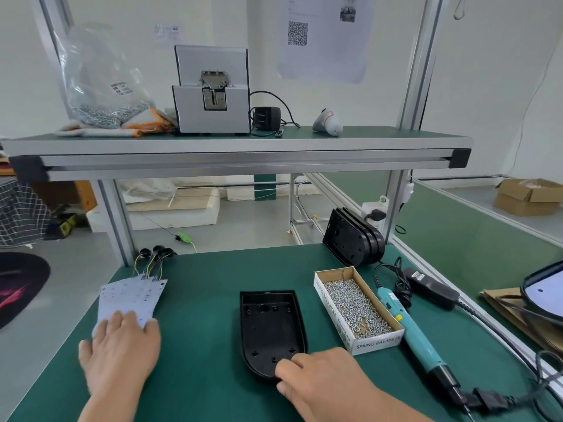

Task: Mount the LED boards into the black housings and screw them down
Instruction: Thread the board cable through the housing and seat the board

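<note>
From the head camera, the green bench [198,300] fills the lower half of the scene. The left hand [120,348] lies flat at about 8 o'clock, fingers spread wide and pressed on the near end of a fanned stack of white LED boards [134,295]; thin wires [149,264] run from the boards' far end toward 11 o'clock. An open black housing [269,321] sits near the middle of the bench, hollow side up, with no board in it. The right hand [323,379], at 5 o'clock, rests on the housing's rounded near end, fingers curled narrow over the rim; whether it is truly gripping I cannot tell. Just right of the housing, at 3 o'clock, a cardboard box [377,341] holds loose screws [353,303]. A teal screwdriver [411,330] lies beside the box, untouched. More housings [350,239] lean together at 1 o'clock. On the shelf [237,144] above stand a screw feeder [211,92] and a bag of screws [103,83].
</note>
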Action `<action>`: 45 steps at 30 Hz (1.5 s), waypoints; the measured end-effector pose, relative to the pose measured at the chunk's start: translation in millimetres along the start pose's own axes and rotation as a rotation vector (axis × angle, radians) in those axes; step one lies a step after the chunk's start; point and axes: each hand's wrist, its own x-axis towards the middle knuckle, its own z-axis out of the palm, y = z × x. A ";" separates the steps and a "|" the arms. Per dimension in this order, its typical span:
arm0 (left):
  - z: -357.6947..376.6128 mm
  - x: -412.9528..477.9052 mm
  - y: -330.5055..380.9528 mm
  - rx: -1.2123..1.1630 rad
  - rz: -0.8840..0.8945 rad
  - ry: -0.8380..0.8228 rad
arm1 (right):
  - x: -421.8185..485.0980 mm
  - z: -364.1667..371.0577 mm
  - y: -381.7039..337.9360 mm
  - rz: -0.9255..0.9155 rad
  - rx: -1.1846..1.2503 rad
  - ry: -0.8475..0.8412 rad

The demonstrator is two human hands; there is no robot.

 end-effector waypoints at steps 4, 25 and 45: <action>-2.3 -4.7 7.1 0.046 0.006 0.042 | -1.4 -2.8 1.2 -0.001 0.009 0.013; 4.6 5.1 4.7 -0.176 -0.049 -0.051 | -1.2 1.2 3.0 0.071 0.306 0.167; 12.3 8.7 -3.7 -0.392 0.034 -0.047 | 58.9 -3.5 -5.6 0.265 0.715 0.022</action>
